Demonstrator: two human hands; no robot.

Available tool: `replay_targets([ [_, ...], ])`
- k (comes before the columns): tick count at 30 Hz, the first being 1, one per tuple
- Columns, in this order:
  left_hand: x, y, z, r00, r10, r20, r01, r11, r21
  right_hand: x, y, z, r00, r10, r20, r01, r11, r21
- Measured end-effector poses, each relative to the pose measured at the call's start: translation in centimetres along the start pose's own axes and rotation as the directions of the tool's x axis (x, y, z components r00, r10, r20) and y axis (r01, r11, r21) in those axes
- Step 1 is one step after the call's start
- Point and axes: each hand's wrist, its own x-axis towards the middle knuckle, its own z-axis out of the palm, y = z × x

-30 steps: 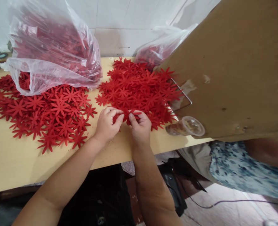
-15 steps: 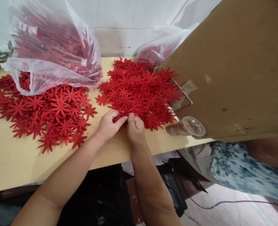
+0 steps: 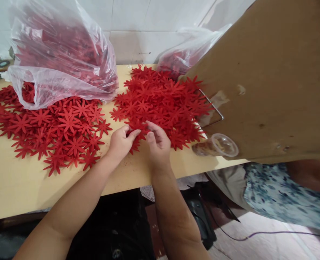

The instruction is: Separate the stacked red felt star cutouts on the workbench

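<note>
My left hand (image 3: 121,141) has its thumb and fingers pinched on a red flower cutout (image 3: 135,145) with narrow petals. Beside it, my right hand (image 3: 159,146) is turned palm inward, thumb and fingers apart, close to the flower's right side with nothing visible in its grasp. Both hands are at the front edge of a pile of similar red flower cutouts (image 3: 154,101). Another pile of red cutouts (image 3: 68,122) spreads out on the table to the left.
A clear plastic bag (image 3: 65,54) full of red pieces sits behind the left pile, a smaller bag (image 3: 180,59) at the back. A large cardboard panel (image 3: 273,83) with a metal handle (image 3: 216,111) leans at right. By it lies a clear plastic cup (image 3: 214,145). A person's patterned clothing (image 3: 281,195) shows below.
My right hand has let go and drawn slightly right, its fingers opening. My left hand has shifted a little left, still pinching the flower cutout.
</note>
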Motion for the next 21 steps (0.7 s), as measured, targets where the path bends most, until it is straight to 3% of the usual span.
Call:
replay_targets([
  [3, -0.21, 0.04, -0.09, 0.999, 0.043, -0.017, -0.04, 0.987, 0.154, -0.1, -0.14, 0.39, 0.989, 0.125, 0.08, -0.136, 0.978, 0.158],
  [6, -0.23, 0.1, -0.18, 0.998, 0.034, -0.047, -0.025, 0.983, 0.179, 0.01, -0.25, 0.53, 0.977, 0.159, 0.14, -0.184, 0.964, 0.194],
  [11, -0.27, 0.42, -0.02, 0.994, 0.053, 0.096, -0.056, 0.998, 0.024, 0.35, 0.21, 0.28, 0.973, 0.228, 0.022, -0.226, 0.942, 0.248],
  [14, -0.18, 0.44, 0.13, 0.992, 0.075, 0.1, -0.071, 0.997, -0.035, 0.39, 0.49, 0.17, 0.968, 0.246, -0.044, -0.221, 0.926, 0.305],
  [21, -0.13, -0.25, 0.04, 0.996, 0.061, 0.062, -0.068, 0.992, 0.106, 0.21, 0.29, 0.29, 0.976, 0.215, 0.04, -0.217, 0.927, 0.307],
])
